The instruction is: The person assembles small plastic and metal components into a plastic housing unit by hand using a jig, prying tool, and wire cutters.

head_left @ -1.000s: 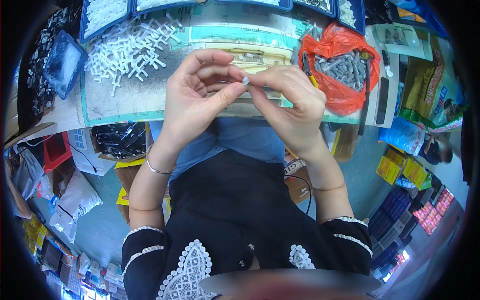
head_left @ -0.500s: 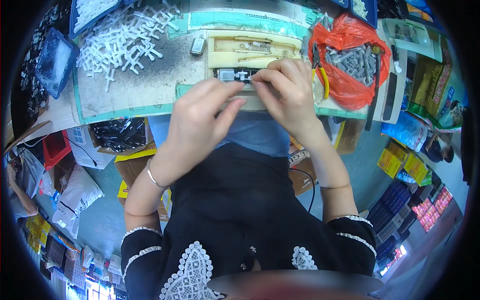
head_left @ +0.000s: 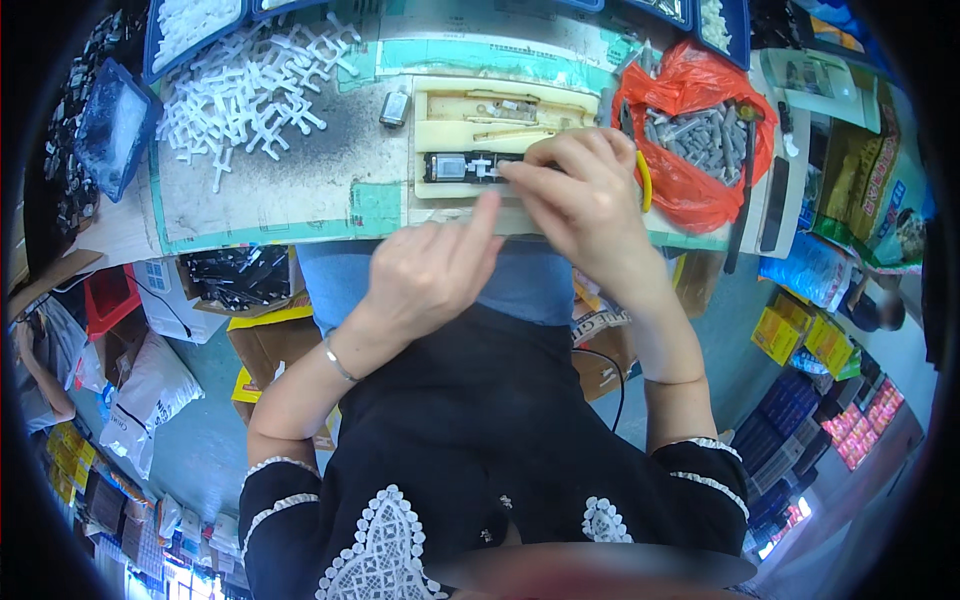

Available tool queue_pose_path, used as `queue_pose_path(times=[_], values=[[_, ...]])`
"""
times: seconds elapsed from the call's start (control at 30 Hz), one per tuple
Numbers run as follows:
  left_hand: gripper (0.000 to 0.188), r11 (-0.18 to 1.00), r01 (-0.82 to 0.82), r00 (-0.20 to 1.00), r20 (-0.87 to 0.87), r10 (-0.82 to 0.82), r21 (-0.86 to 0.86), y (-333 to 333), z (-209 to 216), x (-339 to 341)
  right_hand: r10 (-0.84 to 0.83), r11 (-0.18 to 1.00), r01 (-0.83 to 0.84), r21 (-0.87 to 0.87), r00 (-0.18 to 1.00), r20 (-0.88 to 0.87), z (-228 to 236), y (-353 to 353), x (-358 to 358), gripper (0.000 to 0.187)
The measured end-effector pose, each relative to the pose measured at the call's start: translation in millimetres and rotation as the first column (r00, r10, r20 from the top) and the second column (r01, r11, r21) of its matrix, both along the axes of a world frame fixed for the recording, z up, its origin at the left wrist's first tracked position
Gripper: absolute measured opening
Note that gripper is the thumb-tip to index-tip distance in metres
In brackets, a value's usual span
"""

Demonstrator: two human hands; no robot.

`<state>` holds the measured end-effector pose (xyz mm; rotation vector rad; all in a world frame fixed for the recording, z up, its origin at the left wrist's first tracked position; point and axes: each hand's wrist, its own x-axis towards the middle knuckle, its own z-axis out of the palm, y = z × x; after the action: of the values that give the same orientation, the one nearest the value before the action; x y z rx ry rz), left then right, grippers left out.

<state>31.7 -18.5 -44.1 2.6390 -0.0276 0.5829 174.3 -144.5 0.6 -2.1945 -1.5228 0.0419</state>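
The black housing [head_left: 434, 170] lies lengthwise in the near slot of the cream fixture [head_left: 463, 135], which sits on the surface [head_left: 270, 200] in front of the person; a silver motor [head_left: 450, 166] fills its left part, with a white cross piece [head_left: 481, 169] just to the right of the motor. The right hand [head_left: 590, 195] reaches over the housing's right part from the right, thumb and forefinger brought nearly together at the cross piece's right side; whether they pinch a small piece there, I cannot tell. The left hand [head_left: 425, 275] is at the surface's near edge, back upward, forefinger stretched toward the housing but apart from it, the other fingers curled; nothing shows in it, though its palm is hidden. A loose motor [head_left: 396, 108] lies left of the fixture, and farther left is a heap of white parts [head_left: 250, 95], with a blue tray [head_left: 118, 130] beyond it. To the fixture's right, a yellow plier handle [head_left: 644, 182] shows beside the right hand, near an open red bag [head_left: 690, 205] holding grey pieces [head_left: 690, 140].
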Motion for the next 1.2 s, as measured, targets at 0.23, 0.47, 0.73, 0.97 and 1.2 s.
queue_pose_path(times=[0.23,0.47,0.73,0.97,1.2], values=[[0.029,0.997,-0.067,0.995,0.076,0.064,0.032,29.1,14.7,14.7,-0.293,0.918,0.323,0.228,0.943,-0.157,41.3,10.8,93.6,0.023],[0.02,0.958,-0.017,0.997,0.063,0.037,-0.288,46.2,33.9,24.5,-0.287,0.916,0.37,-0.154,0.875,0.391,9.9,43.2,183.1,0.018],[0.016,0.869,-0.486,0.872,0.121,0.475,0.092,186.9,55.2,51.4,-0.304,0.926,0.37,-0.081,0.853,0.425,8.6,47.2,177.8,0.012],[0.013,0.76,-0.34,0.913,0.0,0.408,0.553,247.8,42.1,104.9,-0.368,0.927,0.334,0.169,0.895,0.252,4.0,38.4,181.4,0.011],[0.013,0.771,-0.421,0.894,0.074,0.442,0.478,242.2,40.9,107.0,-0.477,0.824,0.477,0.305,0.875,-0.079,7.5,33.6,173.5,0.009]])
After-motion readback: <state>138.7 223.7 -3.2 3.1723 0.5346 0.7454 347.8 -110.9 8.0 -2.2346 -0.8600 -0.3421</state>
